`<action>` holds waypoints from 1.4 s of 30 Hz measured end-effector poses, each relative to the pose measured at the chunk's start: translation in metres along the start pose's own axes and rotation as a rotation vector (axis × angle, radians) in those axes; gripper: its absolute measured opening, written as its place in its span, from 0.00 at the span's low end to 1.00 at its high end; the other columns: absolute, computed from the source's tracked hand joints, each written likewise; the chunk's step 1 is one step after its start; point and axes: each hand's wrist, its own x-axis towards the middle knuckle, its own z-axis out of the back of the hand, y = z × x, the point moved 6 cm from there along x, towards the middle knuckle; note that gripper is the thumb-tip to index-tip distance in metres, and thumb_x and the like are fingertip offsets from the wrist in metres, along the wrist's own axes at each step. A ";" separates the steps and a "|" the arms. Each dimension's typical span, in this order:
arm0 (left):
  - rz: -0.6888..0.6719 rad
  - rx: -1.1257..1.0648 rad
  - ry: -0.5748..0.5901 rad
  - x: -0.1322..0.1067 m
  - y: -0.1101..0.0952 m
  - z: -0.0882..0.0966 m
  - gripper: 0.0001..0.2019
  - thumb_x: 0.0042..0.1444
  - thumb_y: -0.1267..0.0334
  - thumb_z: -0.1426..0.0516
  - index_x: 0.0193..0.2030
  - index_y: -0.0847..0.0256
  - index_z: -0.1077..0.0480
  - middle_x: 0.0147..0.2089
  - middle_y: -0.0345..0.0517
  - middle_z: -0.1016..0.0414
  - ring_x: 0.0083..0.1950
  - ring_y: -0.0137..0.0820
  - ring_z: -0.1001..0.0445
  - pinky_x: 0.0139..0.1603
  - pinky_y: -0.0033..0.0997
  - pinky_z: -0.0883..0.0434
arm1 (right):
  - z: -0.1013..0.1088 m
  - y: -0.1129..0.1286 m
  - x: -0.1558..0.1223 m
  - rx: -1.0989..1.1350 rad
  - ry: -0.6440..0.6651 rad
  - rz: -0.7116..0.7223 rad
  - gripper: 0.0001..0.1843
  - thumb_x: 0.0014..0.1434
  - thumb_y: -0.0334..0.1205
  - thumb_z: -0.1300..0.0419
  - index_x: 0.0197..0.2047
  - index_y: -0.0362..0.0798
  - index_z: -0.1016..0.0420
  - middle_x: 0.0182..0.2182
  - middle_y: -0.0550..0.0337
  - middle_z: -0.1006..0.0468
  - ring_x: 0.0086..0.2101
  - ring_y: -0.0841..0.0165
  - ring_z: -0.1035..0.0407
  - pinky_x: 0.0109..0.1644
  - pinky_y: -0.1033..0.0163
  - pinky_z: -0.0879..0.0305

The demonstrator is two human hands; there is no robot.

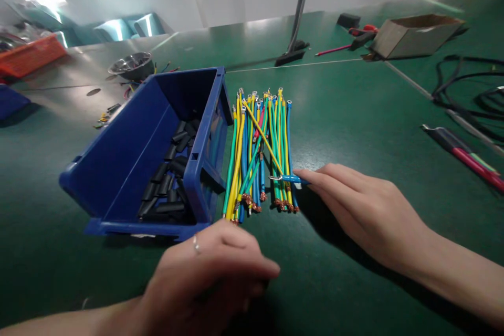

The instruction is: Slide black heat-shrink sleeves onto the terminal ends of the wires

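Note:
Between the thumb and fingers of my right hand [362, 205] is a blue cable [290, 179], its bare metal lug pointing left. It hovers over or rests on the lower part of a spread of cut cables [240, 152] in yellow, green and blue; I cannot tell which. Most have metal lugs at the far end and frayed copper at the near end. My left hand [208, 268], a ring on one finger, is closed in front of the cables, and its curled fingers hide whatever they may hold.
Left of the cables stands a blue plastic bin [205, 163] with many short black sleeves [161, 184] inside. Behind it are a metal bowl [132, 65] and an orange crate [31, 55]. A cardboard box [417, 37], a stand base [290, 58] and coiled black cable [472, 94] lie farther right.

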 end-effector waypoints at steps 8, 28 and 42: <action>0.048 0.111 0.361 0.033 0.004 -0.080 0.10 0.68 0.65 0.45 0.46 0.58 0.21 0.40 0.45 0.26 0.37 0.30 0.26 0.37 0.25 0.27 | 0.001 -0.001 0.003 0.045 0.017 -0.043 0.17 0.71 0.29 0.52 0.58 0.44 0.30 0.34 0.58 0.23 0.29 0.72 0.30 0.31 0.68 0.35; 0.176 0.071 0.355 0.053 -0.001 -0.042 0.10 0.67 0.64 0.47 0.50 0.58 0.27 0.49 0.48 0.22 0.51 0.35 0.22 0.54 0.28 0.25 | -0.004 -0.006 0.003 0.163 0.100 -0.101 0.19 0.69 0.27 0.50 0.61 0.45 0.32 0.36 0.57 0.24 0.30 0.73 0.30 0.31 0.69 0.33; 0.291 -0.013 0.152 0.040 0.031 -0.050 0.11 0.71 0.66 0.51 0.55 0.51 0.33 0.47 0.43 0.25 0.48 0.33 0.26 0.51 0.34 0.28 | 0.014 -0.010 -0.006 0.115 -0.101 -0.316 0.16 0.68 0.31 0.45 0.57 0.50 0.27 0.40 0.58 0.21 0.36 0.69 0.27 0.40 0.65 0.32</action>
